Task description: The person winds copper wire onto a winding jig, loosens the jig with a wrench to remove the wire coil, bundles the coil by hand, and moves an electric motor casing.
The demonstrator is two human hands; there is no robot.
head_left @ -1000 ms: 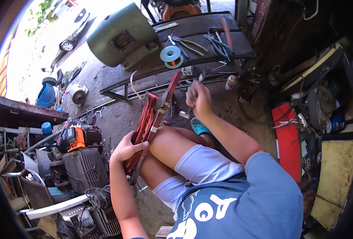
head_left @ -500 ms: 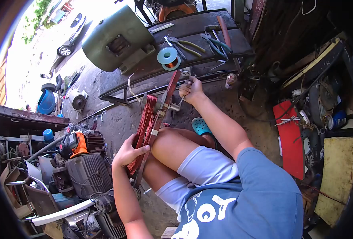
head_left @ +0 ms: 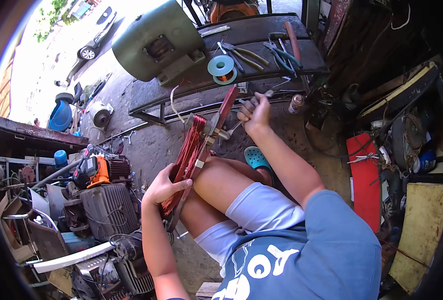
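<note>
My left hand [head_left: 166, 187] grips the lower part of a winding frame [head_left: 200, 163], thumb over its edge. Red copper wire [head_left: 194, 137] is wound in a long bundle on the frame, which leans across my knee. My right hand [head_left: 255, 114] is closed round a metal wrench [head_left: 235, 128], whose lower end is at the metal fitting [head_left: 223, 134] on the frame's far side. A blue spool [head_left: 222, 69] with copper wire lies on the low bench behind.
On the bench [head_left: 181, 95] are a large green motor housing [head_left: 156, 42], pliers [head_left: 249, 56] and a hammer [head_left: 292, 40]. A spray can [head_left: 296, 103] stands on the floor. Old motors [head_left: 109, 210] crowd the left; a red panel [head_left: 365, 182] lies right.
My right hand has moved around the fitting with the wrench, first down towards it, then slightly back up and right. My left hand keeps its hold on the frame.
</note>
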